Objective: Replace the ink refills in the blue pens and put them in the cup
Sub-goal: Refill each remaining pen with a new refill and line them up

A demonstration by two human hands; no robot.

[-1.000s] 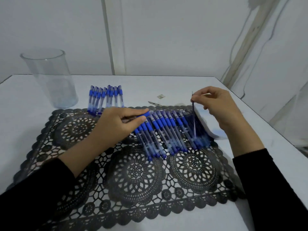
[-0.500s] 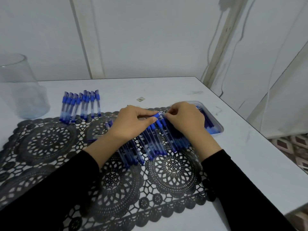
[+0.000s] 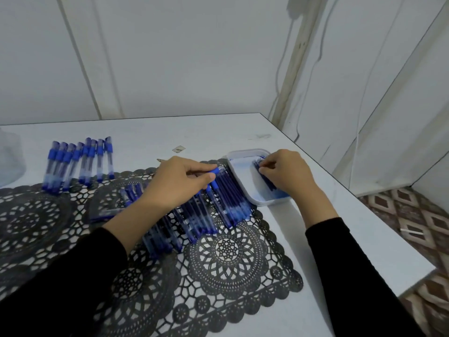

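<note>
Tightly pressed, the left thumb and forefinger [image 3: 202, 168] pinch the capped end of 1 blue pen [image 3: 214, 171], with the left hand [image 3: 179, 184] resting over a row of pens [image 3: 218, 205] that lies on the black lace mat [image 3: 230, 254]. The right fingers [image 3: 267, 169] are curled together, tips down on the dark blue refills [image 3: 266, 181] inside the white tray [image 3: 245, 152]; whether they pinch 1 cannot be told. The right hand [image 3: 285, 177] sits over the tray's right side, just right of the row. Both arms wear black sleeves [image 3: 352, 276]. Further left, about 8 capped pens [image 3: 77, 161] lie side by side at the mat's far edge. The clear cup [image 3: 9, 164] is cut off at the far left of the white table [image 3: 340, 227].
</note>
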